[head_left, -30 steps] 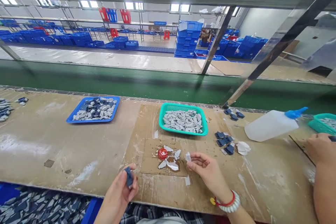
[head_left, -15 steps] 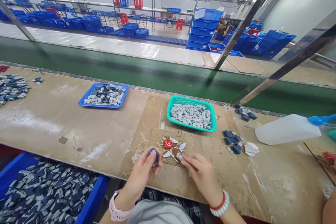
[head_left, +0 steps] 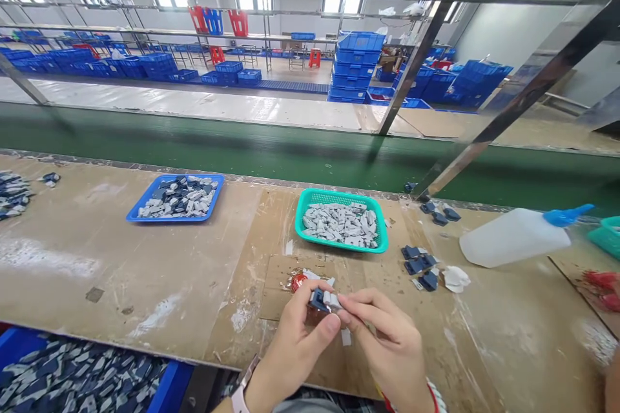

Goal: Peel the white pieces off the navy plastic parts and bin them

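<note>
As the left hand (head_left: pixel 290 352) pinches a dark blue piece (head_left: pixel 317 300) between thumb and fingers, the right hand (head_left: pixel 390 342) presses a pale grey piece (head_left: pixel 332 301) against it with closed fingers. The two pieces touch, held above a cardboard sheet (head_left: pixel 281 277) at lower centre, with a red cap (head_left: pixel 299 282) just beside them. Farther up stands a teal plastic basket (head_left: pixel 339 194) of grey pieces — a blue tray (head_left: pixel 174 219) lies left, a white squeeze bottle (head_left: pixel 513 239) right.

Blue plastic crates (head_left: pixel 351 68) stand stacked beyond the green conveyor belt (head_left: pixel 194 135) (a red stool (head_left: pixel 314 58) further back).
</note>
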### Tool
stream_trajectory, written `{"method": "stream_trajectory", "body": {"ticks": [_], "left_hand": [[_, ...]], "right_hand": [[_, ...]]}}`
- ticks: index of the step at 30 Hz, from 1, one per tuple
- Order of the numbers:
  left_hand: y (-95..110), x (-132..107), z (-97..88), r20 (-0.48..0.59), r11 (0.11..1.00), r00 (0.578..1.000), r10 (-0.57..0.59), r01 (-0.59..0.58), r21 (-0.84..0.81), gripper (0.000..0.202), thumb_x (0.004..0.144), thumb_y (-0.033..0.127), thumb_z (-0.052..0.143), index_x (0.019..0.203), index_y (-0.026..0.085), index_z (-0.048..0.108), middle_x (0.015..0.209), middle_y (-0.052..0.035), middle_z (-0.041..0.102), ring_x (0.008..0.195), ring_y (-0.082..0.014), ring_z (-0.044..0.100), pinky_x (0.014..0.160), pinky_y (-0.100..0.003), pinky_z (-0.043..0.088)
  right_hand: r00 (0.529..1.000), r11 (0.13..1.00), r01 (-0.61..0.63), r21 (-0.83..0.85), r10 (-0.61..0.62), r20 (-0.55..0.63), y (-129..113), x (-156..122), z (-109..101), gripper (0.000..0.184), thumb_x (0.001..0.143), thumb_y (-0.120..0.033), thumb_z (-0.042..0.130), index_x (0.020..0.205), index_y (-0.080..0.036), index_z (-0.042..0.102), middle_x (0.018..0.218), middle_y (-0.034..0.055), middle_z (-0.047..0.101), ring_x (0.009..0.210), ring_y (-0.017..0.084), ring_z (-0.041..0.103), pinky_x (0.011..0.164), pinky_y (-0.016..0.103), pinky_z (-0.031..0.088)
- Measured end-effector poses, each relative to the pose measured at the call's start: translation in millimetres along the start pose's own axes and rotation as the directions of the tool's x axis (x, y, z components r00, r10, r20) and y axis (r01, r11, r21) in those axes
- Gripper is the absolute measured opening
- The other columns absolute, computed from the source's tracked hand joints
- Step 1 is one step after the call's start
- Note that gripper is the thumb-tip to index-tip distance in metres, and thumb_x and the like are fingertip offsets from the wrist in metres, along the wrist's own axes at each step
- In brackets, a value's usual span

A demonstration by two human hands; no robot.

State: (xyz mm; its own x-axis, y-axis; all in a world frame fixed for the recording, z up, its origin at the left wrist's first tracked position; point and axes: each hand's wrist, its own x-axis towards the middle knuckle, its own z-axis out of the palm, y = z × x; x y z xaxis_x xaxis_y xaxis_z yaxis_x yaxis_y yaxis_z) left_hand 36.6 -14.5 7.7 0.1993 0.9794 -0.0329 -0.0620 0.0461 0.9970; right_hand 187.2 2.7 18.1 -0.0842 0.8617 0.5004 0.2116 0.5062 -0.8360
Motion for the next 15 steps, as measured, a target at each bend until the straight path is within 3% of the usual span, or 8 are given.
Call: {"method": "stream_trajectory", "body": {"ticks": [6, 11, 15], "left_hand": [[5, 0, 9.3, -0.109, 0.980, 0.993, 0.042, -0.020, 0.198, 0.026, 0.093, 0.044, 0.044, 0.106, 0.023, 0.054, 0.103, -0.0062, 0.057, 0.094, -0.0204, 0.052, 0.084, -0.030, 0.038], [-5, -4, 14.4, -0.180, 0.977, 0.984, -0.009, 0.048, 0.210, 0.026, 0.097, 0.041, 0.034, 0.092, 0.022, 0.051, 0.086, -0.0023, 0.055, 0.083, -0.0177, 0.051, 0.078, -0.028, 0.038], [-10, -6, 6.8, -0.203, 0.985, 0.978, -0.036, 0.069, 0.159, 0.028, 0.095, 0.043, 0.036, 0.083, 0.021, 0.050, 0.076, -0.0008, 0.051, 0.074, -0.0173, 0.048, 0.070, -0.026, 0.037]], "right_hand": [[0.988, 0.971, 0.156, -0.183, -0.150, 0.045, -6, -7, 2, 0.023, 0.085, -0.008, 0.057, 0.095, -0.022, 0.071, 0.082, 0.0046, 0.066, 0.070, 0.012, 0.063, 0.059, 0.019, 0.054], [0.940, 0.878, 0.316, -0.359, -0.240, 0.241, -8, -14, 6, 0.024, 0.090, -0.008, 0.045, 0.093, -0.017, 0.067, 0.077, 0.0068, 0.063, 0.067, 0.013, 0.059, 0.058, 0.021, 0.051], [0.885, 0.837, 0.393, -0.382, -0.231, 0.404, -10, -15, 10, 0.026, 0.093, -0.010, 0.041, 0.099, -0.015, 0.065, 0.080, 0.0082, 0.063, 0.068, 0.014, 0.058, 0.060, 0.022, 0.049]]}}
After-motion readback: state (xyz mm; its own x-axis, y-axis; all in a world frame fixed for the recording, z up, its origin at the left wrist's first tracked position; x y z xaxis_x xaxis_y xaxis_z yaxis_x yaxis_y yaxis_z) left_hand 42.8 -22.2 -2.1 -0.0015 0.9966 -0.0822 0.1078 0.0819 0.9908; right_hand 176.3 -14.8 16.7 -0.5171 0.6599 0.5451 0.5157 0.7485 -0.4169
